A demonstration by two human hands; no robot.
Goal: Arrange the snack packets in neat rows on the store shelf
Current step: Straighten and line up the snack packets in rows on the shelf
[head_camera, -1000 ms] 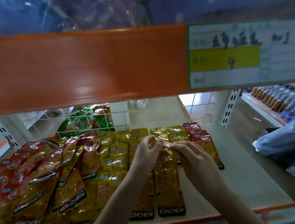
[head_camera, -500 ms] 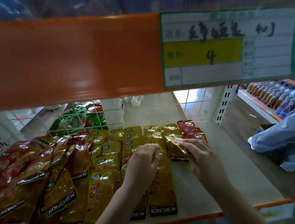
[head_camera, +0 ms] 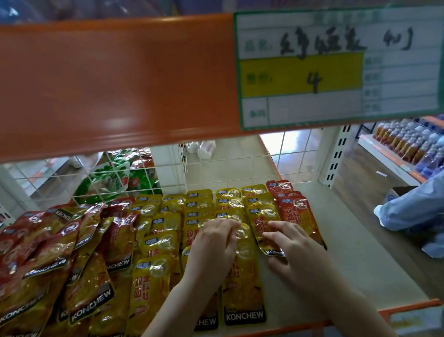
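Note:
Yellow snack packets (head_camera: 155,282) lie in overlapping columns on the middle of the shelf (head_camera: 356,272). Red and gold packets (head_camera: 37,265) are heaped loosely at the left. A short column of red packets (head_camera: 297,210) runs along the right of the yellow ones. My left hand (head_camera: 212,251) rests its fingertips on the top end of the front yellow packet (head_camera: 242,289) in one column. My right hand (head_camera: 295,247) pinches the lower end of another yellow packet (head_camera: 262,225), which lies in the column to the right, beside the red ones.
An orange shelf beam (head_camera: 97,82) with a handwritten price label (head_camera: 340,63) hangs low overhead. A white wire grid (head_camera: 215,168) backs the shelf, with green packets (head_camera: 115,179) behind it. A person's sleeve (head_camera: 425,200) shows at the right, and the shelf's right part is bare.
My right hand has lowered the yellow packet it held up onto the column beside the red packets. My left hand stays on the neighbouring column. The view has shifted closer.

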